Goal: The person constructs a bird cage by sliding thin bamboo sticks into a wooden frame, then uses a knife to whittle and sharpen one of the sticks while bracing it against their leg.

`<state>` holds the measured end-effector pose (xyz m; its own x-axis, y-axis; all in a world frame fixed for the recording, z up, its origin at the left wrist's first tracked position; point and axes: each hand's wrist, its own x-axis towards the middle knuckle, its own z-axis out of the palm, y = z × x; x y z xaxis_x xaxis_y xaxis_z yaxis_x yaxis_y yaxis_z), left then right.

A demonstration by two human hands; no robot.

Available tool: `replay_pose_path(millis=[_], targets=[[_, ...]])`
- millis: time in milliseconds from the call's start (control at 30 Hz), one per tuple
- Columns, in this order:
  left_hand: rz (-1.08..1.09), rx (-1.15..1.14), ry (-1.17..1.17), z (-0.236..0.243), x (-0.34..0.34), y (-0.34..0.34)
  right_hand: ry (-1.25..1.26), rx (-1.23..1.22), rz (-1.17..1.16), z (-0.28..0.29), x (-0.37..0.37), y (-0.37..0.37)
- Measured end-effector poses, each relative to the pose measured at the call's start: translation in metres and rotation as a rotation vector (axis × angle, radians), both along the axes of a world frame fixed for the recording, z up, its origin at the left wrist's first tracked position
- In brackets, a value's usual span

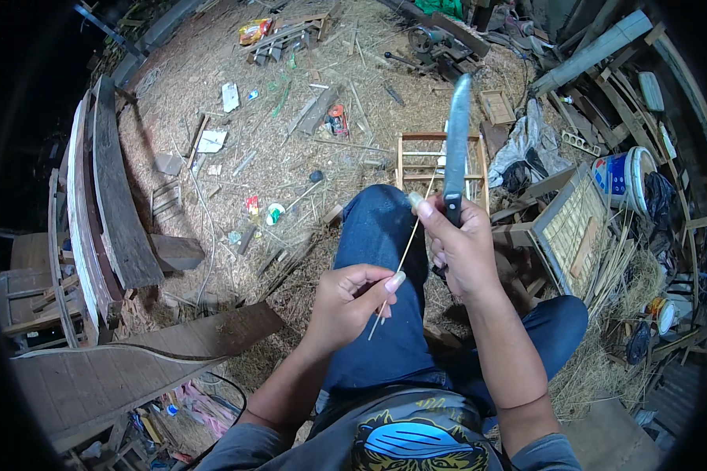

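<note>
Over the denim-clad knee [375, 208], I'd worry that the knife [456, 133], if it slipped along the thin strip [407, 251] slanting between both hands, could cut the left hand [353, 300], whose thumb and fingertips pinch that strip while the right hand [467, 247] curls closed round the handle [452, 206].

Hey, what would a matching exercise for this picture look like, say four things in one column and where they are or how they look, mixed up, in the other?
Things:
1. knife
2. bucket
3. thin stick
4. jeans

Places and states:
A. Pinched between the thumb and fingers of the left hand
B. White and blue, toward the right side of the picture
C. Blue cloth, bent at the knees
D. Gripped in the right hand, pointing toward the top of the picture

Right pairs: 1-D, 2-B, 3-A, 4-C.
</note>
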<state>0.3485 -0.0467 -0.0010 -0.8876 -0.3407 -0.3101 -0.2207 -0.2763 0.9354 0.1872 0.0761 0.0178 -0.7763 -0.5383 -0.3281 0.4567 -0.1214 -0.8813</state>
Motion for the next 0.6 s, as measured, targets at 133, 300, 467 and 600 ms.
replay_pose_path(millis=[133, 300, 467, 600], targets=[[0.006, -0.131, -0.147, -0.011, 0.005, -0.009, 0.252, 0.187, 0.001, -0.029, 0.003, 0.018], [-0.005, -0.384, -0.241, -0.026, 0.007, -0.013, 0.720, 0.616, 0.218, -0.042, 0.028, 0.054], [-0.018, -0.674, -0.197, -0.016, -0.002, -0.008, 1.149, 0.578, 0.210, -0.066, 0.043, 0.060], [0.012, -0.686, -0.228, -0.015, 0.003, -0.003, 1.203, 0.588, 0.192, -0.077, 0.040, 0.064]])
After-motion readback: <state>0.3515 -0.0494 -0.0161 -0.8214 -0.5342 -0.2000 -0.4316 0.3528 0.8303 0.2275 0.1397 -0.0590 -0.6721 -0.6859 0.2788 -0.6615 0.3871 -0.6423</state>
